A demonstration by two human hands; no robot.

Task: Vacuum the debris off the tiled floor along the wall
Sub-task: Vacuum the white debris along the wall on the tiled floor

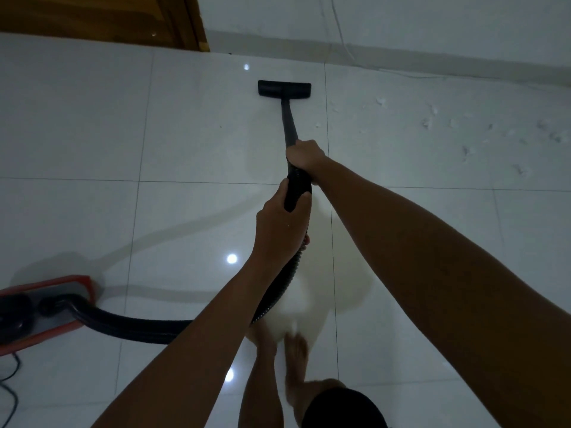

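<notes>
A black vacuum wand [289, 125] runs from my hands to a flat black floor nozzle [284, 88] resting on the white tiled floor [191, 125], a short way from the wall [432, 23]. My right hand [304, 157] grips the wand's upper end. Just behind it, my left hand [282, 220] holds the black handle where the ribbed hose [139, 330] begins. White bits of debris [463, 134] lie scattered on the tiles to the right of the nozzle, near the wall.
The red and black vacuum body [40, 307] sits at the left edge, with its power cord [9, 384] trailing below. A wooden door [102, 20] stands at the top left. A thin white cable [340, 35] hangs down the wall. My bare feet [293, 350] are below the hands.
</notes>
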